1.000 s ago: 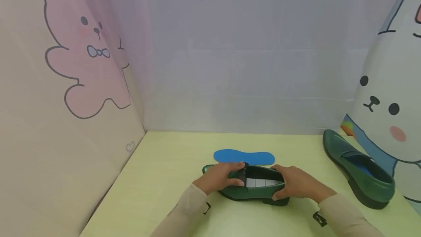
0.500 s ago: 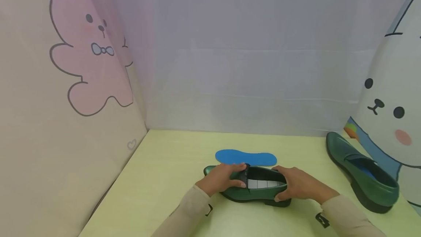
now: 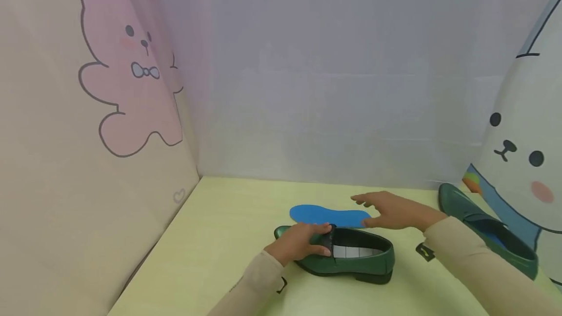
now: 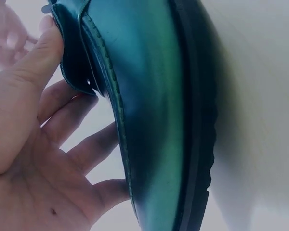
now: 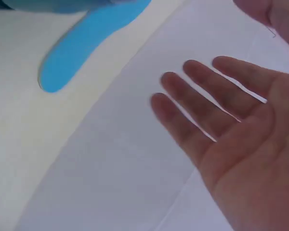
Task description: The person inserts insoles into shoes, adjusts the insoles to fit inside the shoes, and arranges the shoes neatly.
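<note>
Creased grey sheeting (image 3: 329,87) backs the pale-yellow tabletop (image 3: 206,243).

The head view looks forward and down on the bench (image 3: 219,247). The 2 wrist views are nearer: the left faces the green shoe (image 4: 149,96) at its centre, the right looks past the right hand (image 5: 250,139), with the blue insole (image 5: 86,45) at upper left. The head view shares both, at lower centre.

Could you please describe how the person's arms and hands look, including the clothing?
The left hand and right hand are bare, with no rings visible. Both sleeves are long and beige. A small black piece shows at each cuff; what it is, I cannot tell. The left sleeve bears a faint dark mark.
</note>
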A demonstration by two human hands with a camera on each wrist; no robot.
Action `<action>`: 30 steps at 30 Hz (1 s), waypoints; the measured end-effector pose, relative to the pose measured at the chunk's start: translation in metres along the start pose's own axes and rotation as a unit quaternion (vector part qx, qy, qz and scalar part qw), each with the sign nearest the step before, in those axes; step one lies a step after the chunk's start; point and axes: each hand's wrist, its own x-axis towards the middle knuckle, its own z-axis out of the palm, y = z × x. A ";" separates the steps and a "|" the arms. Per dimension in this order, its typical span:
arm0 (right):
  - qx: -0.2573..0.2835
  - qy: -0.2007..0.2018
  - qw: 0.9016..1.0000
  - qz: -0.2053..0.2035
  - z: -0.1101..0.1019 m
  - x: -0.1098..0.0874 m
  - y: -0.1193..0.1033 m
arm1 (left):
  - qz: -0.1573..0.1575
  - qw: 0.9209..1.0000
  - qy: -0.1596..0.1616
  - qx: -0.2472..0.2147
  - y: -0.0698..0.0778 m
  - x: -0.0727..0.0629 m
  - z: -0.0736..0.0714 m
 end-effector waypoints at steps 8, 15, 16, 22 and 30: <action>-0.096 -0.014 0.995 0.037 -0.008 0.050 0.005 | 0.007 1.000 -0.004 0.014 0.003 0.001 -0.002; -0.115 -0.074 0.989 0.056 0.001 0.092 0.020 | 0.014 1.000 0.000 0.001 0.004 0.000 -0.001; -0.120 -0.079 0.988 0.065 0.004 0.098 0.021 | 0.016 1.000 0.001 0.002 0.003 0.000 0.000; -0.152 -0.100 0.979 0.088 0.031 0.127 0.024 | 0.032 0.999 0.000 0.004 0.000 0.000 0.002; -0.194 -0.109 0.971 0.086 0.058 0.142 0.023 | 0.041 0.999 0.003 0.010 0.000 0.002 0.000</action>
